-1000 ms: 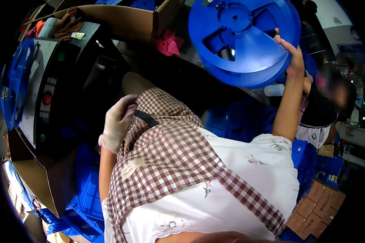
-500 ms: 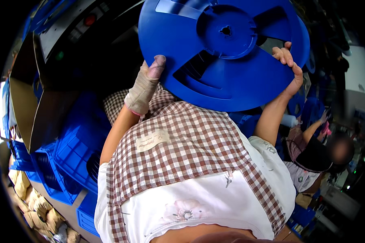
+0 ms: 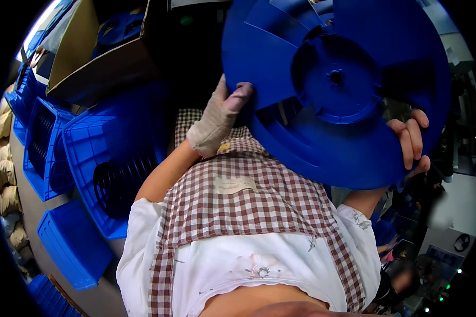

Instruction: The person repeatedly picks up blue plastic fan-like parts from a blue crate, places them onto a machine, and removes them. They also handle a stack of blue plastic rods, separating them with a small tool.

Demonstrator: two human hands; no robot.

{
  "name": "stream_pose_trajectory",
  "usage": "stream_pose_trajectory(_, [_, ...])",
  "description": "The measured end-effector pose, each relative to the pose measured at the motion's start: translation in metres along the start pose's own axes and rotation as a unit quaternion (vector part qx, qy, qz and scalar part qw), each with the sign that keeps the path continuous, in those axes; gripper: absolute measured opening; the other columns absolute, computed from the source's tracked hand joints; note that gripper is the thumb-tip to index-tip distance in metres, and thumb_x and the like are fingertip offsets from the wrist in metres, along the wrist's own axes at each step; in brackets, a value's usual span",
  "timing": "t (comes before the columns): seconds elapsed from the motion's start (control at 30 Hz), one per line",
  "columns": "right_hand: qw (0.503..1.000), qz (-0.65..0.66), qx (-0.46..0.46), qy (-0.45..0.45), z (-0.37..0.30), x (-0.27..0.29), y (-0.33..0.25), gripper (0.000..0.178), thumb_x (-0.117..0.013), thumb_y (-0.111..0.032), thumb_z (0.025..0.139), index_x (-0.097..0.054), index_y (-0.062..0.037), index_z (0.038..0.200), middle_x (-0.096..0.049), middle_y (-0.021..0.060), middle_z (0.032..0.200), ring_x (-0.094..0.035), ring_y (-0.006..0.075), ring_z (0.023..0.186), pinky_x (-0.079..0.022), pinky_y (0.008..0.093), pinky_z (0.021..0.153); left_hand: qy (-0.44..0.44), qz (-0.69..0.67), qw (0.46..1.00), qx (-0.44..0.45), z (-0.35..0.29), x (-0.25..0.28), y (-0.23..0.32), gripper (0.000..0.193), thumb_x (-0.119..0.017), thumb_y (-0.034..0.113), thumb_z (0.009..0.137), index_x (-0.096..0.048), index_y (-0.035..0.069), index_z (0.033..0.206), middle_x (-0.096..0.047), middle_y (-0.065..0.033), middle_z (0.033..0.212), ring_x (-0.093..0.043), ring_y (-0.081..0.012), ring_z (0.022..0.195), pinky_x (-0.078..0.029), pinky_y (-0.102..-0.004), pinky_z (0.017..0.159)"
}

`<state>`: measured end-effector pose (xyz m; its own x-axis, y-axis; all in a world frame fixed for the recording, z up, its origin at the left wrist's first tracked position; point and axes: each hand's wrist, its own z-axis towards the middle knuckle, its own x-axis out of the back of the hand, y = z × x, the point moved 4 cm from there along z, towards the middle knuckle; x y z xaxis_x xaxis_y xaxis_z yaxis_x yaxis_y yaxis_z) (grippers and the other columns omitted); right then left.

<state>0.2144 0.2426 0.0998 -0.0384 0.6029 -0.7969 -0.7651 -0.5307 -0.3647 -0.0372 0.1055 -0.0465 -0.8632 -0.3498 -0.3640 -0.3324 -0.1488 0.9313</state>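
A large blue plastic reel [image 3: 269, 63] with a recessed round hub and cut-out windows is held up, tilted, in front of my checked apron. My left hand [image 3: 219, 113], covered by a pale fingerless glove or wrap, grips the reel's left edge. Its thumb shows at the rim while the other fingers are hidden behind. On the lower right side, my right hand [image 3: 411, 140] is wrapped round the rim, with fingers coming through one of the windows. Part of its palm is hidden by the reel.
At upper left stands an open cardboard box [image 3: 90, 79] holding a blue reel-like piece [image 3: 119, 31]. Below it, a blue crate [image 3: 98, 142] contains black discs, beside another such crate [image 3: 50, 148]. A blue bin [image 3: 74, 243] and tan bags [image 3: 8, 195] lie farther left. Another person is at lower right.
The reel and both hands have shifted right and slightly down in view. My body has turned, so the box and crates on the left show more fully. Both hands keep hold.
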Motion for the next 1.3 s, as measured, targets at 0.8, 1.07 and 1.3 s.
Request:
stream_pose_trajectory(0.8, [0.811,-0.515,-0.031,-0.275,0.272,-0.051,0.206,0.029,-0.065,-0.004,0.084,-0.05,-0.0067,0.11,-0.054,-0.0001,0.077,-0.05,0.0105,0.064,-0.043,0.0267,0.057,0.067,0.866,0.459,-0.189,0.063,0.117,0.133,0.029,-0.072,0.043,0.075,-0.064,0.017,0.086,-0.061,-0.0024,0.087,-0.06,-0.0215,0.093,-0.044,-0.0371,0.09])
stream_pose_trajectory(1.07, [0.439,-0.822,-0.197,-0.305,0.276,0.115,0.401,0.059,-0.076,-0.03,0.077,-0.045,-0.0007,0.118,-0.062,0.0284,0.109,-0.059,0.0444,0.105,-0.049,0.0473,0.086,0.1,0.805,0.522,-0.264,0.025,0.123,0.115,0.033,-0.078,0.043,0.066,-0.062,0.016,0.079,-0.057,-0.0011,0.08,-0.058,-0.0214,0.085,-0.043,-0.0372,0.085])
stream_pose_trajectory(1.3, [0.448,-0.743,-0.353,-0.349,0.217,0.147,0.443,0.052,-0.063,-0.029,0.085,-0.048,0.0046,0.122,-0.06,0.0276,0.116,-0.06,0.0407,0.107,-0.049,0.0461,0.085,0.087,0.786,0.534,-0.3,0.029,0.102,0.121,0.036,-0.082,0.039,0.06,-0.062,0.016,0.08,-0.06,-0.001,0.082,-0.06,-0.0218,0.083,-0.044,-0.0384,0.086])
